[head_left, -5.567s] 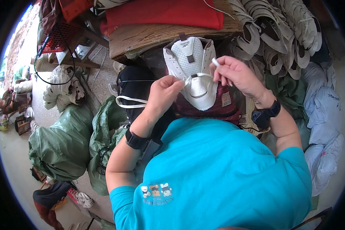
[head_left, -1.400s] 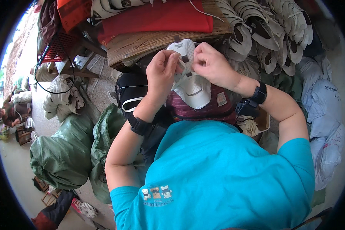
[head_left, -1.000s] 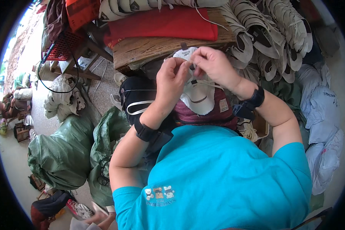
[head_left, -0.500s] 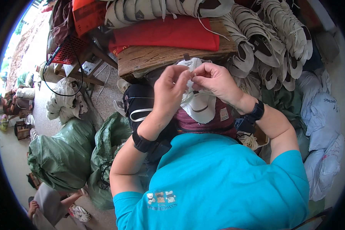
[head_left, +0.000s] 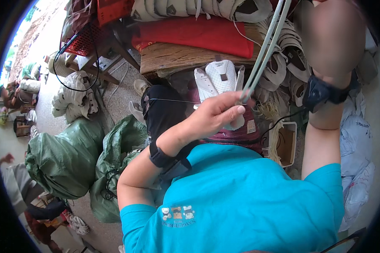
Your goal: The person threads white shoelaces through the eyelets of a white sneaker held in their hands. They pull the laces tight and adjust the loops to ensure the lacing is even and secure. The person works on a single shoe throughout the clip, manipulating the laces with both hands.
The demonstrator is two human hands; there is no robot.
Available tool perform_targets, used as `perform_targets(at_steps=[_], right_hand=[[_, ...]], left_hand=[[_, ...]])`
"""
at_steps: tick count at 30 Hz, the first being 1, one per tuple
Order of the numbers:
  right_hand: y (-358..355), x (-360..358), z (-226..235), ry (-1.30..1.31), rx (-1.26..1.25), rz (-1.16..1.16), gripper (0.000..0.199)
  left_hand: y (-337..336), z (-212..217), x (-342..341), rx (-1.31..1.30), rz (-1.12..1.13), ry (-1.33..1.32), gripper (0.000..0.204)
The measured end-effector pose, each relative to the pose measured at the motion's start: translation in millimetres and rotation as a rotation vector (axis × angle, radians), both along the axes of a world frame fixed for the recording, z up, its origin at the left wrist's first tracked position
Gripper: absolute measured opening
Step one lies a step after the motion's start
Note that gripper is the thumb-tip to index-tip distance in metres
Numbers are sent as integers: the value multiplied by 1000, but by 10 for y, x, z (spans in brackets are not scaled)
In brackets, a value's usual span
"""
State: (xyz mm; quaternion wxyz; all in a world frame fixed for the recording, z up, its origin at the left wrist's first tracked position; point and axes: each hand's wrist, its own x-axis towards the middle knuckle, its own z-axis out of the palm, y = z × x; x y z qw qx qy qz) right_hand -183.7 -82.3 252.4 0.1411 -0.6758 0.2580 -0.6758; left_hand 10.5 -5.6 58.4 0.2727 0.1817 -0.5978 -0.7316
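On my lap lies a white shoe upper (head_left: 223,80) with a perforated tongue, over a maroon striped cloth (head_left: 234,135). My left hand (head_left: 221,110) is closed in front of it, thumb and fingers pinched on a pale shoelace (head_left: 266,50). Two strands of that lace run taut from the fingertips up past the top edge. High at the right, my right hand (head_left: 333,36) is raised and smeared by motion, so its fingers and any hold on the lace cannot be made out. My left hand covers the upper's lower part.
A wooden bench (head_left: 190,59) with red cloth (head_left: 198,38) bears stacked shoe uppers (head_left: 198,8); more hang at the right. Beside my lap stands a small box (head_left: 288,147) with pale laces. Green sacks (head_left: 65,160) and a co-worker (head_left: 23,181) are at the left.
My hands, close together over the upper, have parted. The right swung up and right; the left moved down, with lace strands now stretched upward from it. The co-worker at the lower left shifted.
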Motion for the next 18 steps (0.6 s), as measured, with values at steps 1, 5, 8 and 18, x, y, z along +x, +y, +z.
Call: perform_targets(at_steps=[1, 5, 8, 18], right_hand=[[-73, -67, -40, -2, 57, 50, 10], [-357, -259, -498, -4, 378, 157, 8], [-360, -289, -835, 143, 727, 50, 11], [697, -359, -1721, 945, 829, 270, 21]], left_hand=[[-7, 53, 45, 41, -77, -8, 40], [4, 678, 260, -87, -39, -25, 30], [-167, 1087, 468, -200, 168, 207, 33], [-630, 1028, 374, -58, 203, 482, 35]])
